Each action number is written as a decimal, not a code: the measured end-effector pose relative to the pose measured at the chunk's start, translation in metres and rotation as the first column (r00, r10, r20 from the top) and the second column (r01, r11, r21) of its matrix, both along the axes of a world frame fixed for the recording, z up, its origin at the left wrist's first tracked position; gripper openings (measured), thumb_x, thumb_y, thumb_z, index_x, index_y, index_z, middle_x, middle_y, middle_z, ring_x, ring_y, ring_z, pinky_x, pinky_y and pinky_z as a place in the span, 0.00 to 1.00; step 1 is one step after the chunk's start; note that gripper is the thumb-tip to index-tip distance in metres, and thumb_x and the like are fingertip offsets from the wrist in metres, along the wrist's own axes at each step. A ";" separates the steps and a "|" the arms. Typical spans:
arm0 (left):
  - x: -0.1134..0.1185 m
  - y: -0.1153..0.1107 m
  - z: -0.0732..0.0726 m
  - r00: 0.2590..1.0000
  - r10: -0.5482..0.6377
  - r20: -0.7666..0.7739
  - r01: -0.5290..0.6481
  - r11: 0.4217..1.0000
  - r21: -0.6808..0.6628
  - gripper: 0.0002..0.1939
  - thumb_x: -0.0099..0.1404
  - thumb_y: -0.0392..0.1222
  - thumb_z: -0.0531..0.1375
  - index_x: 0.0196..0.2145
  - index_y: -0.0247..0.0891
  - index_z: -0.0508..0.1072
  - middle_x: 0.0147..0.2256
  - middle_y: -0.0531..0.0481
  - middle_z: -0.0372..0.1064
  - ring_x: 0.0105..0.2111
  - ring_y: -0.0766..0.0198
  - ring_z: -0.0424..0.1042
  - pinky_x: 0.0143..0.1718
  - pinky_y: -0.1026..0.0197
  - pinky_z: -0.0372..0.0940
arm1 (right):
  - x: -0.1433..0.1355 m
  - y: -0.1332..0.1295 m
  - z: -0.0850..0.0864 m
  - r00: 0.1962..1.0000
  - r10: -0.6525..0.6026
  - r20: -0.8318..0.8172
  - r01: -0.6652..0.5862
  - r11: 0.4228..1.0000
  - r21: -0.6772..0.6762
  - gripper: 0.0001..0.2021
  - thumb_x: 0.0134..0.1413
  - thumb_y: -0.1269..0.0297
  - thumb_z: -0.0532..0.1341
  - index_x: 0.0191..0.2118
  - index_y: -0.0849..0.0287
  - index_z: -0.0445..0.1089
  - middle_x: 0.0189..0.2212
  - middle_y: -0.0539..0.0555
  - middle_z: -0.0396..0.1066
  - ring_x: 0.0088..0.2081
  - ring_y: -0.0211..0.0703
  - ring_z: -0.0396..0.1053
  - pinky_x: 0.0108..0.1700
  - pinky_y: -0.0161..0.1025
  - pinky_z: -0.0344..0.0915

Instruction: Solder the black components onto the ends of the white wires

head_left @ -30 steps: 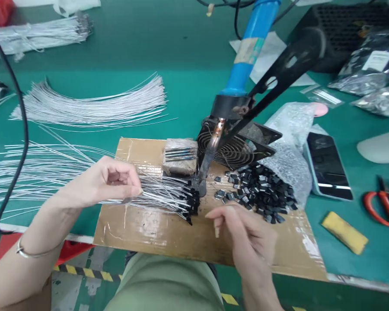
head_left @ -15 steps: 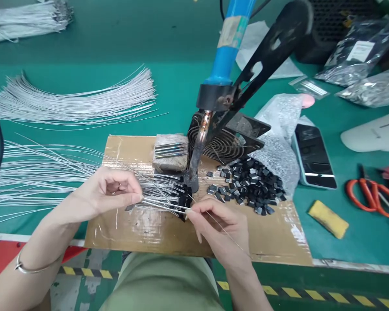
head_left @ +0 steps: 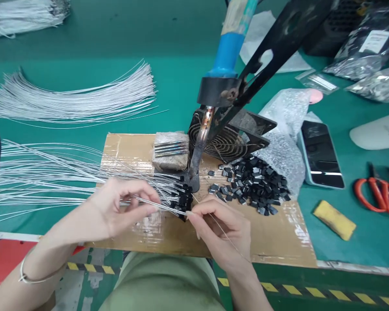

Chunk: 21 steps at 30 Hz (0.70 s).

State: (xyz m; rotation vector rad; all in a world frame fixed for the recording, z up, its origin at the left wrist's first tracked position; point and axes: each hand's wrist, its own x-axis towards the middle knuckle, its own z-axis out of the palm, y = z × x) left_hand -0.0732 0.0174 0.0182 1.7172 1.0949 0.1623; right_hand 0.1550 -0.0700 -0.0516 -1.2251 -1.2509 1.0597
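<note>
My left hand (head_left: 126, 209) pinches thin white wires (head_left: 168, 208) between thumb and forefinger, left of the black connector pieces. The same wires' right ends are pinched by my right hand (head_left: 222, 229), and a fine strand of wire runs back across that hand. Just behind the fingertips, black connector pieces (head_left: 185, 196) sit clustered at the ends of a spread of white wires (head_left: 52, 172). Above them a soldering iron (head_left: 202, 138) with a blue handle points down, held by a black metal bracket (head_left: 266, 60).
A cardboard sheet (head_left: 272, 246) carries loose black parts (head_left: 259, 181), a fan (head_left: 230, 140) and a block (head_left: 170, 160). On the right are a phone (head_left: 322, 153), a yellow sponge (head_left: 334, 219) and scissors (head_left: 377, 194). A wire bundle (head_left: 81, 99) lies back left.
My left hand has moved right along the wires, nearer my right hand. My right hand keeps its pinch in nearly the same place. The view has shifted slightly.
</note>
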 end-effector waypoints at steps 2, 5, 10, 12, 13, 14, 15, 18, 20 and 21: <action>0.015 -0.010 0.001 0.999 -0.006 -0.031 0.008 0.999 0.050 0.10 0.73 0.46 0.62 0.43 0.40 0.82 0.27 0.50 0.75 0.24 0.64 0.66 0.24 0.64 0.58 | 0.000 -0.001 0.000 0.999 0.008 0.034 -0.009 1.000 0.013 0.09 0.65 0.72 0.66 0.32 0.56 0.75 0.24 0.47 0.69 0.26 0.37 0.66 0.28 0.35 0.60; 0.036 -0.019 0.000 1.000 -0.006 0.007 0.005 0.996 0.091 0.11 0.75 0.42 0.58 0.39 0.39 0.81 0.25 0.53 0.70 0.24 0.66 0.63 0.25 0.63 0.56 | -0.001 -0.003 -0.002 0.998 -0.025 0.058 0.023 0.999 0.037 0.09 0.65 0.72 0.66 0.32 0.56 0.74 0.25 0.47 0.70 0.27 0.37 0.66 0.30 0.35 0.61; 0.051 -0.020 -0.007 0.973 0.151 0.175 -0.141 0.987 -0.072 0.11 0.73 0.41 0.60 0.33 0.37 0.78 0.26 0.52 0.72 0.25 0.67 0.64 0.27 0.64 0.59 | -0.004 -0.005 -0.003 0.990 -0.136 0.022 0.136 0.991 0.012 0.08 0.64 0.70 0.68 0.32 0.56 0.76 0.24 0.47 0.72 0.26 0.37 0.66 0.27 0.35 0.61; 0.052 -0.019 -0.009 0.955 0.207 0.211 -0.187 0.976 -0.113 0.10 0.72 0.41 0.61 0.32 0.36 0.77 0.27 0.52 0.73 0.25 0.66 0.66 0.27 0.64 0.60 | -0.006 -0.006 -0.002 0.988 -0.157 0.003 0.157 0.988 -0.004 0.07 0.64 0.70 0.69 0.32 0.55 0.76 0.25 0.47 0.72 0.26 0.37 0.67 0.28 0.35 0.61; 0.053 -0.019 -0.010 0.950 0.224 0.219 -0.202 0.972 -0.119 0.10 0.71 0.40 0.61 0.32 0.37 0.77 0.26 0.52 0.73 0.25 0.66 0.66 0.27 0.64 0.60 | -0.007 -0.005 -0.002 0.986 -0.166 -0.005 0.165 0.986 -0.019 0.07 0.64 0.69 0.69 0.32 0.55 0.77 0.25 0.47 0.72 0.26 0.37 0.67 0.28 0.35 0.61; 0.053 -0.019 -0.010 0.946 0.235 0.223 -0.212 0.970 -0.121 0.10 0.71 0.40 0.61 0.32 0.37 0.77 0.26 0.52 0.73 0.25 0.67 0.65 0.26 0.64 0.59 | -0.007 -0.005 -0.002 0.985 -0.173 -0.011 0.172 0.984 -0.038 0.07 0.64 0.69 0.69 0.32 0.55 0.77 0.25 0.48 0.73 0.26 0.37 0.67 0.28 0.36 0.62; 0.053 -0.020 -0.011 0.945 0.242 0.219 -0.220 0.968 -0.121 0.09 0.70 0.39 0.61 0.31 0.37 0.77 0.26 0.52 0.72 0.25 0.67 0.65 0.26 0.64 0.59 | -0.008 -0.005 -0.001 0.984 -0.175 -0.016 0.174 0.983 -0.055 0.07 0.64 0.68 0.69 0.32 0.55 0.77 0.25 0.48 0.73 0.27 0.38 0.68 0.29 0.36 0.62; 0.053 -0.022 -0.013 0.948 0.263 0.177 -0.243 0.962 -0.128 0.10 0.69 0.42 0.62 0.31 0.37 0.77 0.25 0.52 0.72 0.23 0.67 0.61 0.25 0.64 0.57 | -0.009 -0.004 -0.001 0.984 -0.174 -0.020 0.173 0.983 -0.067 0.07 0.64 0.68 0.68 0.32 0.55 0.77 0.26 0.49 0.74 0.27 0.38 0.68 0.29 0.36 0.64; 0.052 -0.022 -0.014 0.947 0.284 0.152 -0.263 0.954 -0.143 0.10 0.69 0.43 0.62 0.31 0.37 0.77 0.25 0.52 0.71 0.23 0.67 0.59 0.24 0.63 0.55 | -0.009 -0.004 -0.001 0.986 -0.168 -0.020 0.167 0.985 -0.047 0.07 0.64 0.69 0.68 0.33 0.55 0.79 0.25 0.48 0.73 0.26 0.37 0.69 0.29 0.34 0.65; 0.052 -0.023 -0.015 0.946 0.291 0.145 -0.270 0.951 -0.148 0.10 0.69 0.44 0.62 0.32 0.37 0.77 0.25 0.52 0.71 0.23 0.67 0.59 0.24 0.63 0.55 | -0.009 -0.003 -0.001 0.985 -0.173 -0.023 0.171 0.984 -0.052 0.08 0.66 0.69 0.67 0.34 0.54 0.80 0.25 0.47 0.73 0.26 0.36 0.69 0.28 0.34 0.65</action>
